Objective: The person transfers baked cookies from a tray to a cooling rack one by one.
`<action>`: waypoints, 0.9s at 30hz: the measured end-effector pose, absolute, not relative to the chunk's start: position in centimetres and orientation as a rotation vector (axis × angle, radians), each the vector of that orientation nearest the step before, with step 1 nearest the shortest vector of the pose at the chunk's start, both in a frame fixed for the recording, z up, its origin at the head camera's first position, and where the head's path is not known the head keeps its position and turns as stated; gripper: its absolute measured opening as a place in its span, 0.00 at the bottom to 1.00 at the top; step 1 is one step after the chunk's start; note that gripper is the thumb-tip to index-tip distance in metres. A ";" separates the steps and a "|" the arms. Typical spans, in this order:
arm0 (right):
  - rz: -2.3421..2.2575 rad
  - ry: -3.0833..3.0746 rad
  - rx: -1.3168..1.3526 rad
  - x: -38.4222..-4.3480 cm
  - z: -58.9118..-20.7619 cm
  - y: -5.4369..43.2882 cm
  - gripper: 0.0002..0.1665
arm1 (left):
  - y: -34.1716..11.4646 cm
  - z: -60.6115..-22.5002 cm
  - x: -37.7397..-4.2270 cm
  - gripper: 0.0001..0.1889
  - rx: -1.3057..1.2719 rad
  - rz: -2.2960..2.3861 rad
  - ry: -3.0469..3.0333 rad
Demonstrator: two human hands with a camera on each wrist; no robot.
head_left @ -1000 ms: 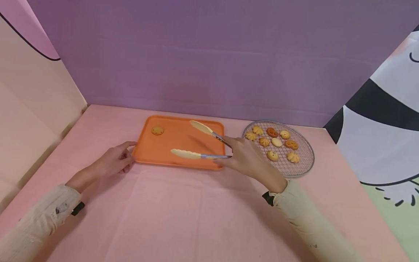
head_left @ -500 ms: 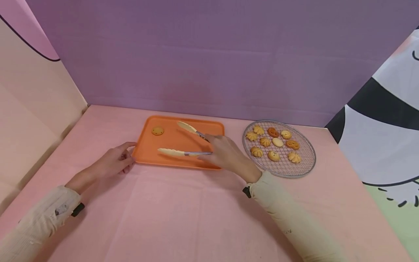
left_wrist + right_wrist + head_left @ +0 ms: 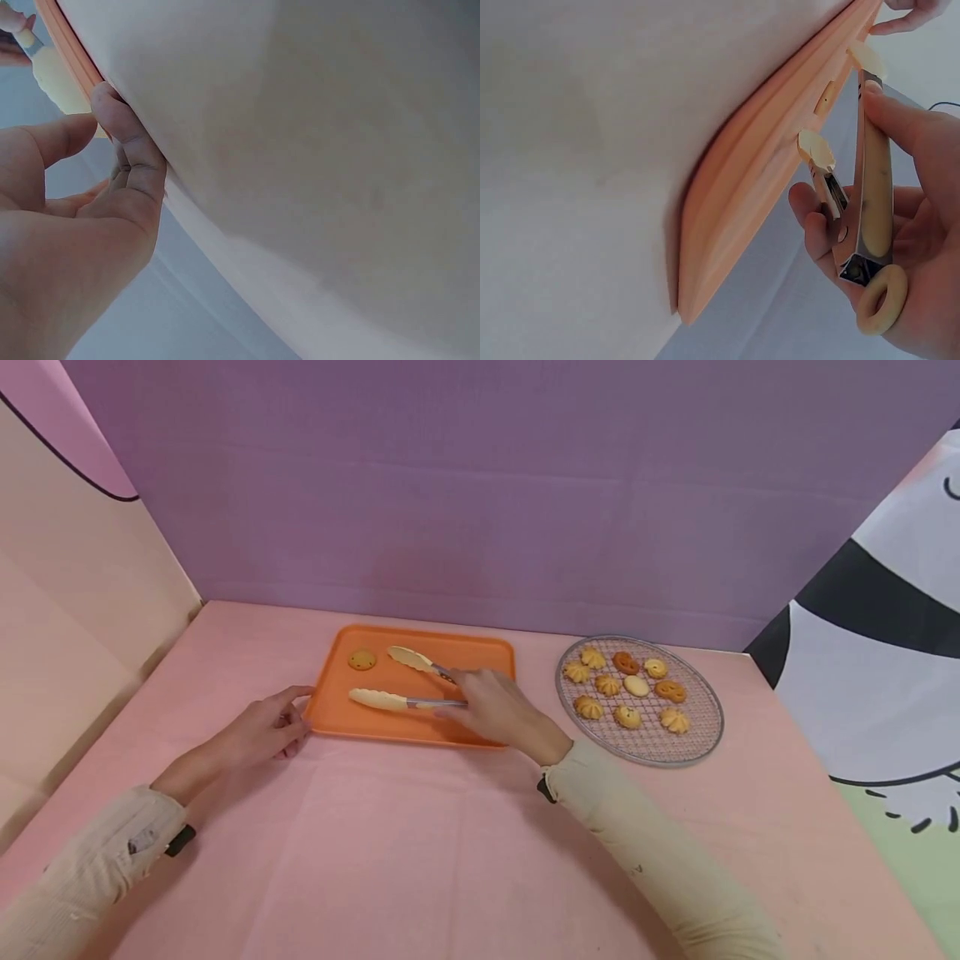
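Observation:
My right hand (image 3: 487,706) holds metal tongs (image 3: 437,702) with cream scalloped tips over the middle of the orange tray (image 3: 420,732). The tong arms stand apart, tips pointing left, with nothing gripped between them. In the right wrist view, the tongs (image 3: 874,180) lie between thumb and fingers, with a cream ring at the hinge end. A round brown cookie with dark specks (image 3: 362,659) lies at the tray's back left, just beyond the tips. My left hand (image 3: 258,727) holds the tray's front left corner; its fingertips (image 3: 112,105) touch the rim in the left wrist view.
Right of the tray stands a round wire rack (image 3: 697,750) with several cookies: piped swirls, pretzel-shaped ones (image 3: 671,692) and a plain pale oval (image 3: 636,686). A purple wall (image 3: 480,502) rises behind the pink-covered table (image 3: 405,843).
My right hand has carried the tongs left, away from the rack and further over the tray, and their tips have drawn closer together. The left hand and tray have stayed put.

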State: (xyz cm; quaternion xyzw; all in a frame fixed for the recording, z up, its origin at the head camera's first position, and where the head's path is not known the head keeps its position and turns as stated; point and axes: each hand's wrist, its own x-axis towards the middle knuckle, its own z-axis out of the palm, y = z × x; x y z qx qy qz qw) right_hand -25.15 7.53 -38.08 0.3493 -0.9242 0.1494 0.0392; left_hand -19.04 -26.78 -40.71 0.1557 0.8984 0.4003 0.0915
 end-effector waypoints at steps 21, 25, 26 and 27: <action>0.399 -2.889 1.045 -26.6 -37.6 4.4 0.27 | -26.5 -40.8 -18.9 0.30 0.480 1.174 2.688; 0.397 -2.905 1.036 -26.9 -37.5 3.7 0.27 | -26.6 -40.6 -18.9 0.30 0.492 1.164 2.695; 0.397 -2.911 1.033 -26.9 -37.4 3.5 0.27 | -26.6 -40.6 -18.9 0.30 0.496 1.163 2.696; 0.397 -2.914 1.032 -26.9 -37.4 3.4 0.27 | -26.6 -40.5 -18.9 0.30 0.496 1.159 2.697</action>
